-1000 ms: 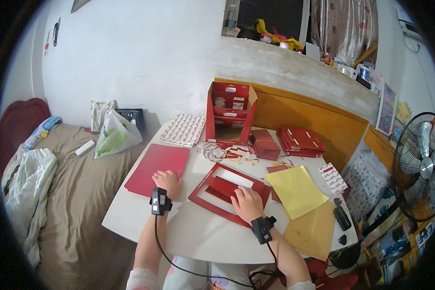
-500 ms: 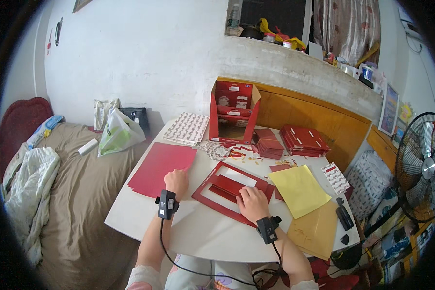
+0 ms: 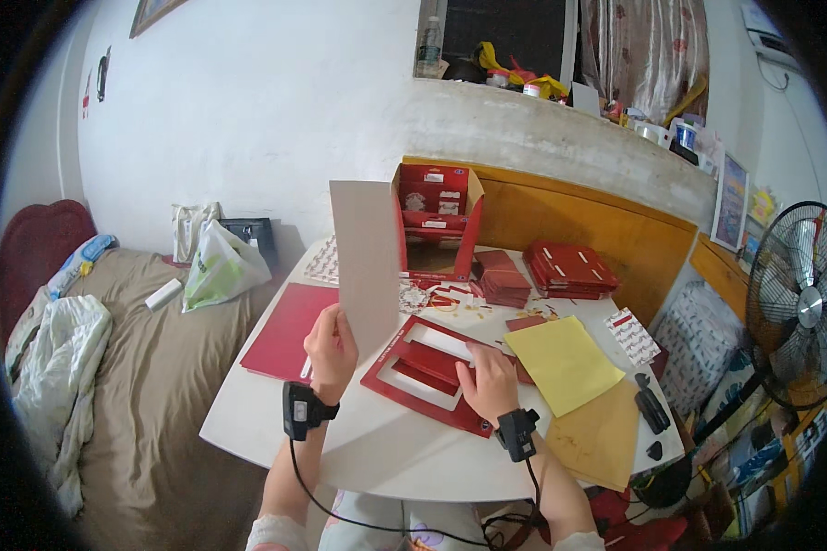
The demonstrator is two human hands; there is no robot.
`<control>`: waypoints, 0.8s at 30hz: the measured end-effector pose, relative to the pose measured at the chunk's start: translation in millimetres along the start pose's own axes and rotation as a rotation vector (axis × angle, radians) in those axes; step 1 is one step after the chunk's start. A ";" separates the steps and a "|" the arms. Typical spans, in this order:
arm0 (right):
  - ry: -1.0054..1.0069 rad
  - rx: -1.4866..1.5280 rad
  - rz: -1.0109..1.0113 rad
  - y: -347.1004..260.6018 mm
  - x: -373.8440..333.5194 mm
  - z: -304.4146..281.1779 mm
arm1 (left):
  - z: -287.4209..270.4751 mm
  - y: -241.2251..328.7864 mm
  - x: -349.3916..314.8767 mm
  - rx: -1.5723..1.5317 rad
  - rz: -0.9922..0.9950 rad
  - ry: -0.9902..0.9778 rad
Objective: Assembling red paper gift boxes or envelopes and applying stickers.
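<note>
A large sheet of card (image 3: pixel 366 248) stands upright in my left hand (image 3: pixel 331 344), gripped near its lower corner. Its pale back is turned toward me. Beneath that hand lies a stack of red card sheets (image 3: pixel 280 335). In the middle of the table is a flat red die-cut card frame (image 3: pixel 473 422) with white table showing through its cutouts. My right hand (image 3: pixel 490 381) rests at the right end of the raised red flap (image 3: pixel 425 365) across the frame's middle. The fingers are bent over the flap, and its edge shows at my fingertips.
Behind stands a red display box (image 3: pixel 432 262). Piles of red cards (image 3: pixel 503 280) and folded red pieces (image 3: pixel 570 268) sit right of it, with paper scraps nearby. Yellow paper (image 3: pixel 565 363), a brown envelope (image 3: pixel 597 436) and black tools (image 3: pixel 652 409) lie at right, near a fan (image 3: pixel 807 303).
My left hand has lifted a sheet off the red stack and tilted it upright. My right hand has stayed at the frame's flap, shifting only slightly. The head view has moved a little.
</note>
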State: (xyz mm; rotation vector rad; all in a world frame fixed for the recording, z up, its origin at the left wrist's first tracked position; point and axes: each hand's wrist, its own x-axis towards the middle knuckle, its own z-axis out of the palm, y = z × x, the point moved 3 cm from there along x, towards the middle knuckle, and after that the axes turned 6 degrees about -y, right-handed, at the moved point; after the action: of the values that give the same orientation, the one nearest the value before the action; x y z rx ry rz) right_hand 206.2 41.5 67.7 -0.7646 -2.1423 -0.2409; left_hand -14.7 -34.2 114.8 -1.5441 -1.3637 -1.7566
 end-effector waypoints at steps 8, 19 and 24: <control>-0.109 0.664 0.540 34.2 3.0 -10.5 | 34.1 -30.4 -29.9 -0.599 -0.458 -0.261; -0.247 1.286 0.780 58.0 -35.8 -5.3 | 74.0 -8.1 -86.0 -1.289 -1.103 -1.014; -0.490 1.299 0.781 62.7 -43.4 2.1 | 72.4 4.0 -83.3 -1.084 -1.007 -0.961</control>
State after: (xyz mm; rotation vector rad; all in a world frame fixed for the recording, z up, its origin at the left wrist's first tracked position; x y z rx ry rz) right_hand 262.8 73.2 27.6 -0.7679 -1.6780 1.6932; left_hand 48.2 3.6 32.3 -2.8570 -1.9676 -2.8067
